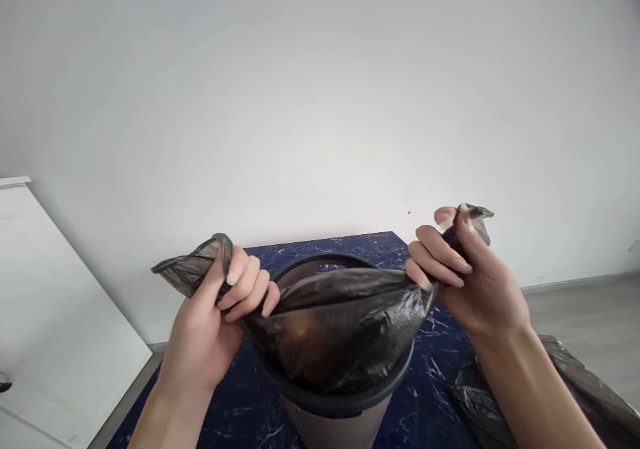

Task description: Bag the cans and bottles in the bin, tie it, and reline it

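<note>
A thin black garbage bag [345,329] is stretched between my two hands, its mouth pulled nearly flat above a round trash can [335,409] with a dark rim. The bag's lower part sits inside the can, and something brownish shows dimly through the plastic. My left hand [220,309] is closed around one gathered corner, whose loose end sticks out to the left. On the other side my right hand [465,269] grips the opposite corner, slightly higher, with a short tip poking out past the thumb.
The can stands on a dark blue marble-patterned table [240,402]. Another black plastic bag [480,395] lies at the right, partly behind my forearm. A white cabinet [55,315] stands at the left. Behind the table rises a pale wall [310,102].
</note>
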A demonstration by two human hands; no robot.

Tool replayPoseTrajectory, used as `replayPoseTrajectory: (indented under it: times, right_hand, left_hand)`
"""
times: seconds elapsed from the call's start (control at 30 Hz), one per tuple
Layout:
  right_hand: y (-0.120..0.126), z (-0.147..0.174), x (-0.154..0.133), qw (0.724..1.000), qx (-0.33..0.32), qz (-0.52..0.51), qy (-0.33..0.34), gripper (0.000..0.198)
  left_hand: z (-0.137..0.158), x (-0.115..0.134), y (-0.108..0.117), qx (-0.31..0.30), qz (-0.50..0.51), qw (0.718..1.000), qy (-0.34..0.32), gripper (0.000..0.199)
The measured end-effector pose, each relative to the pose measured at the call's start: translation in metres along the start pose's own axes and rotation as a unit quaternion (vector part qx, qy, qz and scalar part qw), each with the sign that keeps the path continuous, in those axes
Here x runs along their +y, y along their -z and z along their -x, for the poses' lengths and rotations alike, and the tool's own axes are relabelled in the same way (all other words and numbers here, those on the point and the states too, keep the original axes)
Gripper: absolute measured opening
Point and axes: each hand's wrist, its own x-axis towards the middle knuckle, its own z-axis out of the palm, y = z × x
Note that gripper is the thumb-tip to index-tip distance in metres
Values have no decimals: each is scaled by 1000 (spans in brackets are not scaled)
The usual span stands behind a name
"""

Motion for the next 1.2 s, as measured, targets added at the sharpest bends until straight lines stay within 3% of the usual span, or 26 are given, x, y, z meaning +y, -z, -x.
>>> replayPoseTrajectory:
  times: [0.13,0.2,0.3,0.47,0.6,0.7,0.83,0.9,1.0,1.13,1.2]
  right_hand:
    - [-11,6,0,994,10,110,10,32]
    - [-17,12,-2,976,7,214,30,35]
    - [-26,20,-9,924,-40,374,64,32]
    - [-38,28,-19,841,-167,504,106,15]
    - [-38,31,-22,809,-210,543,74,19]
    - [-39,32,-22,829,-188,523,54,22]
    - [-45,32,-21,919,-134,371,8,35]
    - [-50,33,-23,942,-101,320,1,39]
    - [-59,36,-27,947,-82,312,-3,44]
    - [-66,40,-31,942,-90,323,-12,46]
    - [-67,40,-31,946,-70,317,-12,46]
  left_hand:
    - [11,-1,-6,-25,-216,976,-24,48]
    - [17,0,-11,-15,-345,937,-41,49]
    - [24,1,-15,-49,-482,873,-54,41]
    - [26,4,-18,-151,-555,817,-31,9]
    - [29,4,-19,-172,-560,810,8,26]
    - [32,3,-18,-173,-559,811,4,24]
    - [32,4,-17,-140,-553,821,-20,28]
    - [32,3,-16,-133,-536,833,-16,28]
    - [31,2,-16,-138,-525,840,0,26]
    - [30,0,-18,-175,-545,820,20,29]
    - [30,0,-19,-158,-551,820,17,35]
